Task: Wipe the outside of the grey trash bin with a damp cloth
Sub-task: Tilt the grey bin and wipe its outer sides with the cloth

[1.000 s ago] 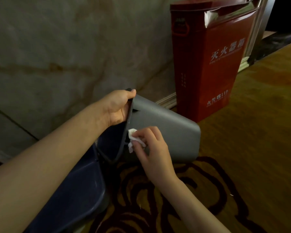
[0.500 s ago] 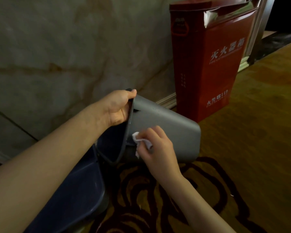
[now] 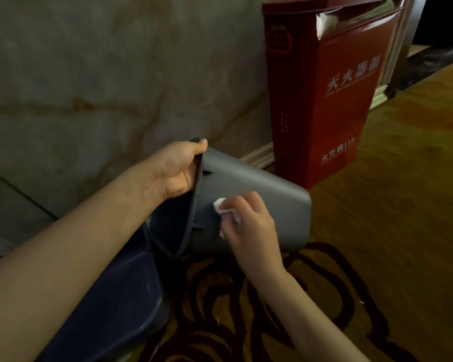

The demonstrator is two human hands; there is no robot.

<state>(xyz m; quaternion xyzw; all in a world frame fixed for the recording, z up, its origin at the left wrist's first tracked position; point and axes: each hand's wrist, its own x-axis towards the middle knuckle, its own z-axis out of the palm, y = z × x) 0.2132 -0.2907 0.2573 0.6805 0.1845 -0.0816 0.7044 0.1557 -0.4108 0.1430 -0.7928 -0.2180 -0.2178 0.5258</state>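
The grey trash bin (image 3: 267, 189) is tipped over, its open mouth toward me and its base resting on the carpet to the right. My left hand (image 3: 178, 169) grips the upper rim of the bin, thumb on the outside edge. My right hand (image 3: 249, 223) presses a small white cloth (image 3: 221, 206) flat against the bin's outer side wall, a little behind the rim. Most of the cloth is hidden under my fingers.
A tall red fire-extinguisher box (image 3: 324, 95) stands against the marble wall (image 3: 102, 74) just beyond the bin. A dark blue container (image 3: 110, 304) sits on the floor at lower left under my forearm. Patterned gold and brown carpet (image 3: 390, 231) spreads to the right.
My right hand has slid the cloth rightward along the bin's side, away from the rim. My left hand and the bin have stayed in place.
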